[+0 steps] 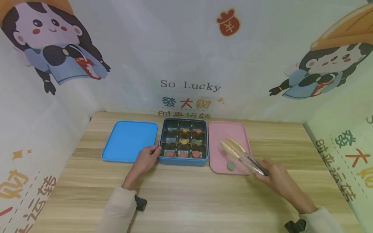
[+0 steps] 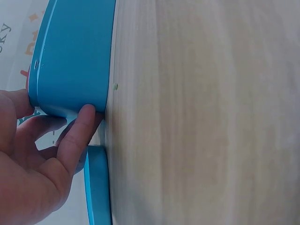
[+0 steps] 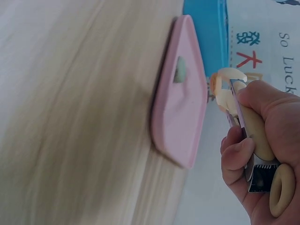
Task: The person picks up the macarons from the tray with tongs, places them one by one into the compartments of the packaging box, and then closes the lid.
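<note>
A blue square box (image 1: 183,161) with a dark divided insert stands at the table's middle. Round red, yellow and green pieces lie in several compartments; the back-left and middle-left ones show none. My left hand (image 1: 147,158) holds the box's left side near the front corner, fingertips on its wall in the left wrist view. My right hand (image 1: 275,176) grips metal tongs (image 1: 253,161) with cream tips. The tips are spread above a pink tray (image 1: 217,165), with nothing visible between them in the head view. On that tray lies a green disc (image 1: 231,166), nearer its front edge.
A blue lid-like tray (image 1: 128,142) lies left of the box, partly behind my left hand. The wooden table (image 1: 186,200) meets a printed cloth backdrop (image 1: 186,58) just behind the box, with cloth at both sides too.
</note>
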Action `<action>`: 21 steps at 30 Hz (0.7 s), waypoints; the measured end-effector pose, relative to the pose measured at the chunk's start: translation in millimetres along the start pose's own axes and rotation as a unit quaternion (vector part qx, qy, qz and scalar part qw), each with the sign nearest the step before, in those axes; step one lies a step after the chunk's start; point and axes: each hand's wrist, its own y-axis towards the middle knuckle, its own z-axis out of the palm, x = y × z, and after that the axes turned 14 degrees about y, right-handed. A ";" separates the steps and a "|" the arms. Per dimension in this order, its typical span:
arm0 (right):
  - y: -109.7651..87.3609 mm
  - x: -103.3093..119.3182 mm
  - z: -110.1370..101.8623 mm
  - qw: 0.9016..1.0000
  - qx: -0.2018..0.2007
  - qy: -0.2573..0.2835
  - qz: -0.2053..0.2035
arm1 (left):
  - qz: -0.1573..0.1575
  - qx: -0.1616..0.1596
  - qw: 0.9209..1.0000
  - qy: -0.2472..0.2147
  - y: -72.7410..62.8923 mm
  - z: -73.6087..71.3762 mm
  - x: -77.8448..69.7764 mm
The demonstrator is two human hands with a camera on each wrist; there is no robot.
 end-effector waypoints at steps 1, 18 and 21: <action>2.1 1.7 1.0 1.000 -0.003 0.003 0.001 | -0.001 0.000 1.000 0.000 0.1 0.3 -0.1; 44.5 28.7 23.6 0.998 -0.026 0.040 -0.028 | -0.019 0.005 1.000 -0.001 1.1 3.6 1.3; 55.1 32.4 27.9 0.998 -0.031 0.030 -0.046 | -0.021 0.006 1.000 -0.008 2.5 2.5 0.8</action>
